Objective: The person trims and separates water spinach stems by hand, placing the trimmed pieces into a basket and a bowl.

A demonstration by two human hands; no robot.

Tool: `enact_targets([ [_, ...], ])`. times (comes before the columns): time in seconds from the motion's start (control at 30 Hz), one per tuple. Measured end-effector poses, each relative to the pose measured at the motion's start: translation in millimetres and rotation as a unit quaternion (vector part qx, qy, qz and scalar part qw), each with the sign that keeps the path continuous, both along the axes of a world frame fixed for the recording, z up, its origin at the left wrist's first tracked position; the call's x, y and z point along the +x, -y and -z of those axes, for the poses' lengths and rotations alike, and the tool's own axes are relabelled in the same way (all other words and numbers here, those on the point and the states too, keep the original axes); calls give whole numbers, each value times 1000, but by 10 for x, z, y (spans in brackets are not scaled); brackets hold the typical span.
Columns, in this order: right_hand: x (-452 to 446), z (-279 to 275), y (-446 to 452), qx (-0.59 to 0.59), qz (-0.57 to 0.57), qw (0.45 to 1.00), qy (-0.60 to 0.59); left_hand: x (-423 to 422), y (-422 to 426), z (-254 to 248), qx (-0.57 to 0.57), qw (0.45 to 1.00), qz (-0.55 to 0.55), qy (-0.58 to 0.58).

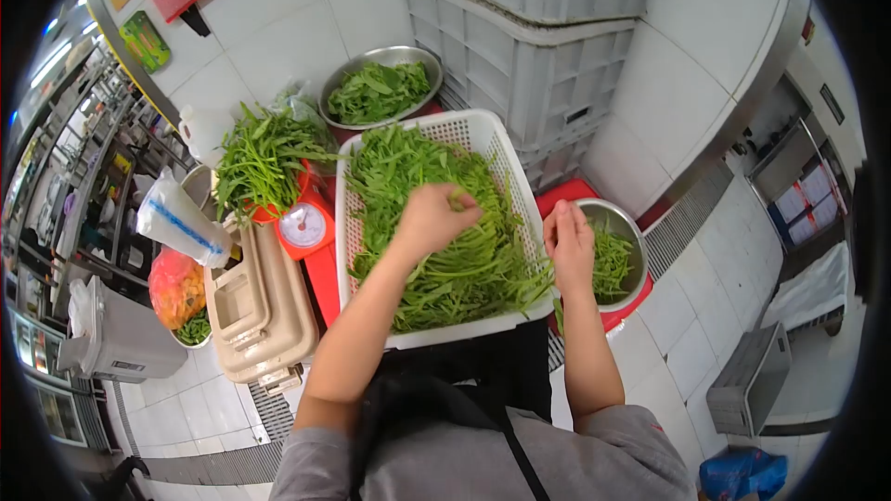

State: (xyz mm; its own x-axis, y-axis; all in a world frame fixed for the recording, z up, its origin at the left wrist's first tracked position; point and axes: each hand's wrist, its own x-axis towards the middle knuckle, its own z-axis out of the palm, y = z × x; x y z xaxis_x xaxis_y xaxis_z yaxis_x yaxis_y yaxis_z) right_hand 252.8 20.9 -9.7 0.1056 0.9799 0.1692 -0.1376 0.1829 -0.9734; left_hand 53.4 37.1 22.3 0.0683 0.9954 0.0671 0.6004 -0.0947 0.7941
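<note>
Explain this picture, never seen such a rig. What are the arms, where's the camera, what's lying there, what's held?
No robot: these are a person's bare arms. The only picture comes from a camera worn on their head, looking forward and down.

In front is a white perforated basket of leafy greens. A metal bowl with more greens sits to its right, another behind it. To its left are an orange dial scale and a beige container.

The left hand is over the basket, fingers pinched; the right hand is by its right edge, near some stems. Whether either grips anything, I can't tell.
</note>
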Motion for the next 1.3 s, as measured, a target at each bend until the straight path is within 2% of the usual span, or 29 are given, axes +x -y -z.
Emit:
enact_targets([
  [0.07, -76, 33, -3, -18, -32, 999, 5, -198, 45, -434, 37, 997, -48, 49],
  [0.17, -313, -50, 5, 87, -54, 992, 78, -366, 169, -963, 111, 982, -109, 104],
  [0.2, -377, -148, 38, 55, -83, 993, 59, -408, 193, -1075, 138, 975, -126, 121],
  [0.3, -568, -402, 29, 129, -106, 982, 83, -479, 209, -1237, 263, 935, -104, 213],
  [0.43, -819, -898, -72, 193, -97, 970, 108, -516, 273, -1378, 242, 944, -117, 193],
  [0.53, -978, -1164, -196, 259, -161, 930, 204, -480, 334, -1379, 232, 948, -118, 181],
  [0.63, -1019, -1132, -304, 138, -317, 931, 115, -524, 340, -1321, 268, 915, -100, 286],
  [0.67, -1012, -1103, -339, 75, -355, 928, 79, -577, 332, -1300, 247, 918, -114, 289],
  [0.77, -1115, -895, -372, 214, -329, 905, 163, -657, 356, -1284, 215, 905, -106, 352],
  [0.87, -1193, -954, -277, 216, -292, 909, 203, -679, 293, -1216, 236, 926, -92, 281],
  [0.93, -1231, -1052, -223, 252, -266, 907, 205, -693, 239, -1140, 264, 932, -78, 236],
  [1.07, -1291, -1018, -273, 362, -212, 889, 185, -623, 394, -1250, 214, 931, -90, 281],
  [1.2, -1260, -1037, -193, 395, -142, 899, 124, -726, 359, -1081, 190, 850, -82, 484],
  [1.23, -1240, -1004, -166, 326, -142, 931, 82, -710, 404, -1056, 207, 837, -178, 474],
  [1.27, -1208, -974, -149, 256, -137, 956, 40, -873, 362, -972, 246, 792, -208, 520],
  [1.3, -1175, -956, -167, 189, -131, 973, -1, -1099, 378, -934, 225, 732, -211, 607],
])
